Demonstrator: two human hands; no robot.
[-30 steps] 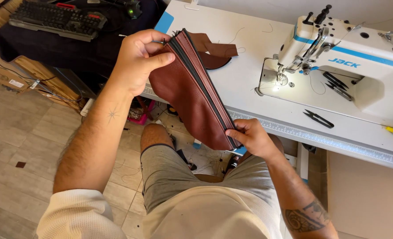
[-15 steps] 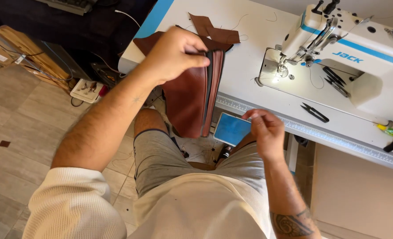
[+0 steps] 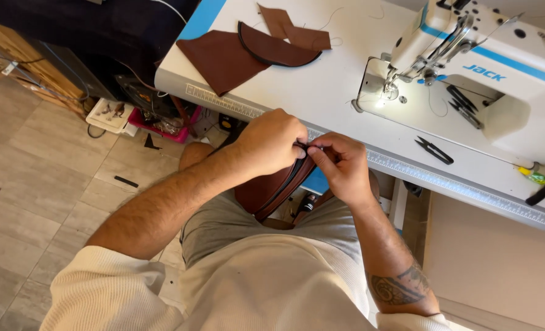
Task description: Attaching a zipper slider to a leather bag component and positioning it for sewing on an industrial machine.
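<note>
I sit at a white sewing table [image 3: 333,92]. Both hands meet just in front of its ruler edge, pinching the top end of a brown leather piece with a dark zipper [image 3: 271,190] that hangs down over my lap. My left hand [image 3: 269,142] grips the end from the left, fingers curled over it. My right hand [image 3: 341,164] pinches the same end from the right with thumb and fingers. Most of the zipper end is hidden by my fingers.
Several brown leather cut pieces [image 3: 248,52] lie on the table's far left. A white and blue sewing machine [image 3: 487,67] stands at the right with its lamp lit. Black thread snips [image 3: 434,151] lie near the table's front edge. Cables and a pink tray [image 3: 162,122] sit on the tiled floor.
The leather piece was stretched out between my hands, then came down to my lap. My right hand let go of its lower end and moved up to join the left hand.
</note>
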